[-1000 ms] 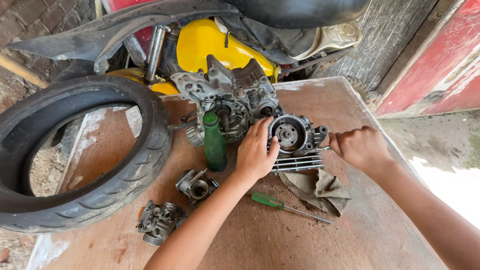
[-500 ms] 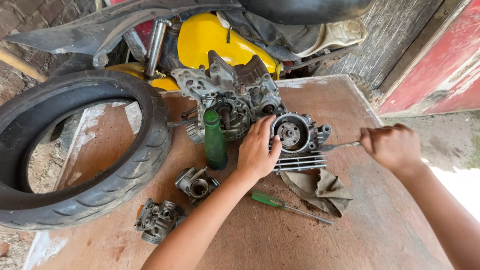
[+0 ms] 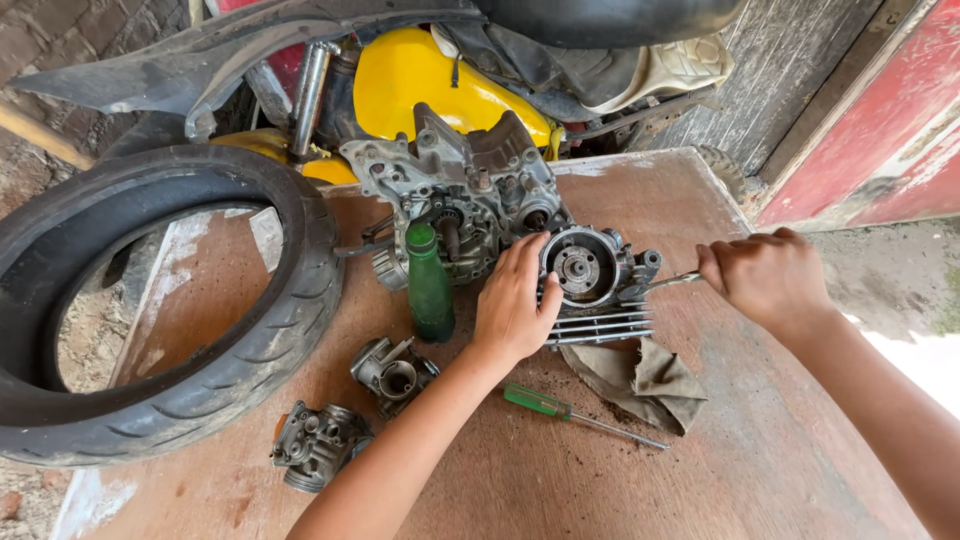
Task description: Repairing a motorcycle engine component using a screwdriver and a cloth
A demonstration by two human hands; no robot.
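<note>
A grey finned engine cylinder head (image 3: 592, 280) lies on a wooden table (image 3: 760, 440), next to a larger engine crankcase (image 3: 455, 195). My left hand (image 3: 512, 305) presses on the cylinder head's left side, fingers wrapped on its rim. My right hand (image 3: 768, 275) is closed around a metal tool handle (image 3: 668, 283) whose tip reaches the head's right side. A green bottle (image 3: 428, 285) stands just left of my left hand.
A green-handled screwdriver (image 3: 560, 408) and a dirty rag (image 3: 640, 380) lie near the front. Two carburettor parts (image 3: 392, 372) (image 3: 315, 445) sit at the left. A black tyre (image 3: 170, 310) rests on the table's left; a yellow motorcycle tank (image 3: 430, 75) is behind.
My right hand has moved rightwards away from the cylinder head, drawing the tool out. My left hand stays on the head.
</note>
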